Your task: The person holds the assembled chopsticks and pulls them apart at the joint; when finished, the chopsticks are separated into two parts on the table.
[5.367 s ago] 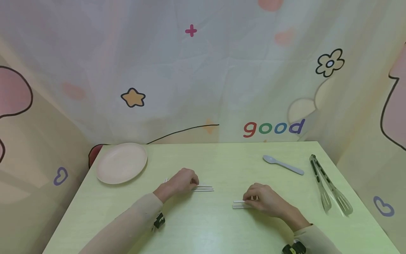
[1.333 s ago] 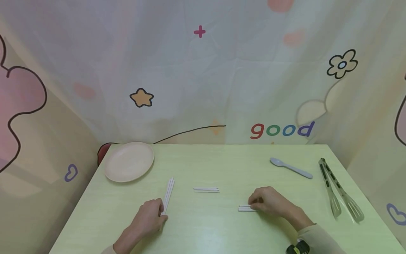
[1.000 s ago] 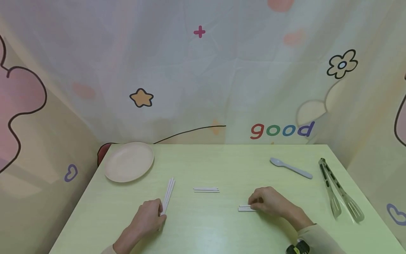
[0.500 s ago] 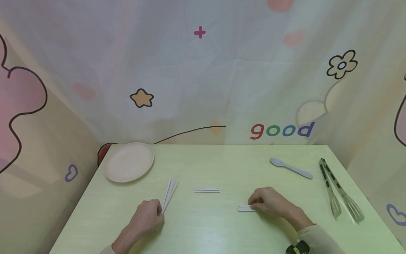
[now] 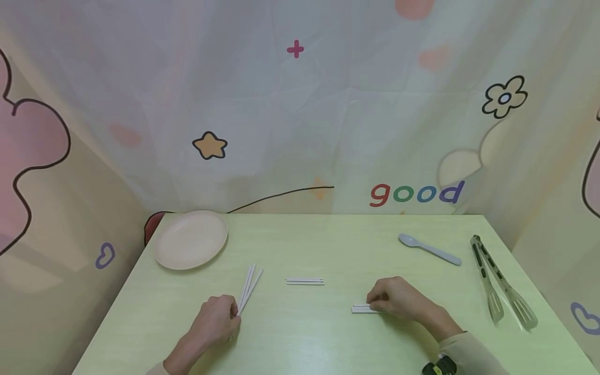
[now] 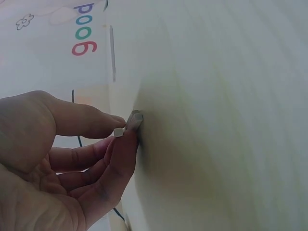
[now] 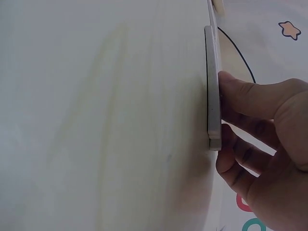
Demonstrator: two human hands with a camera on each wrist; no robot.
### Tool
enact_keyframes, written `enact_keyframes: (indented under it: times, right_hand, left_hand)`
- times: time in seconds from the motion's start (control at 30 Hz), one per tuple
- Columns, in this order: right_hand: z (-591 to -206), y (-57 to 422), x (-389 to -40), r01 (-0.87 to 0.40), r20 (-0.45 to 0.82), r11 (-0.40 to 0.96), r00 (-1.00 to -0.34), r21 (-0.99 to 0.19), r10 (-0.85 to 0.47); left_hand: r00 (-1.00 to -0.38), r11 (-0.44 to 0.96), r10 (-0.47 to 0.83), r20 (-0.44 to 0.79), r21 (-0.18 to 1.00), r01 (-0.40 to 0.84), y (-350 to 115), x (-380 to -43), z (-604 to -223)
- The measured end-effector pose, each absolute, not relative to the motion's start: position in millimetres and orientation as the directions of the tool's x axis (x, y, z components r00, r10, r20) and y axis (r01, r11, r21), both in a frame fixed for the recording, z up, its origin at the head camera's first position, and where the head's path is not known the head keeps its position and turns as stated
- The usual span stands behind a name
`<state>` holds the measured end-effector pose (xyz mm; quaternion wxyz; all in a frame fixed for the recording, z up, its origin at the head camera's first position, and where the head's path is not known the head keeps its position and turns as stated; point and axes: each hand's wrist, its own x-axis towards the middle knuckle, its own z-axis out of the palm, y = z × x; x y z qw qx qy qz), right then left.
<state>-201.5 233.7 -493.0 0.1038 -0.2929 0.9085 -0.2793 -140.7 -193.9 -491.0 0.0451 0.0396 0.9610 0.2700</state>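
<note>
Several slim white sticks with square ends fan out slightly from my left hand. In the left wrist view, the thumb and fingers pinch the sticks close to the near end, just over the tabletop. My right hand stays low at the right, thumb and curled fingers on another small group of white sticks lying crosswise. Its palm side hides their right part in the head view. Between the hands, a third group of white sticks lies on the table, untouched.
A pale round plate stands at the table's back left corner. A light grey-blue spoon lies at the back right, with long slotted tongs beyond it near the right edge. Printed cloth walls enclose the table.
My left hand has left the middle group and come nearer and to the left, to the upright-lying sticks. Within the last second their far ends have spread apart. My right hand keeps its place.
</note>
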Motion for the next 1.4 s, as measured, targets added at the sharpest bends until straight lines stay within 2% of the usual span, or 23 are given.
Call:
enact_keyframes:
  times: [0.37,0.77,1.4]
  right_hand:
    - [-491.5,233.0,-201.5,-0.507,0.000,0.659,-0.792,-0.556,-0.610]
    - [-491.6,233.1,-202.7,-0.511,-0.005,0.671,-0.794,-0.537,-0.608]
    - [-493.1,235.3,-203.6,-0.524,-0.003,0.659,-0.781,-0.539,-0.624]
  left_hand:
    - [-0.993,0.848,0.109,-0.051,0.526,0.066,-196.9,-140.1,-492.5]
    - [-0.993,0.836,0.114,0.018,0.539,0.106,-197.9,-143.3,-492.1]
    - [-0.989,0.873,0.111,0.098,0.466,0.144,-191.3,-157.2,-477.6]
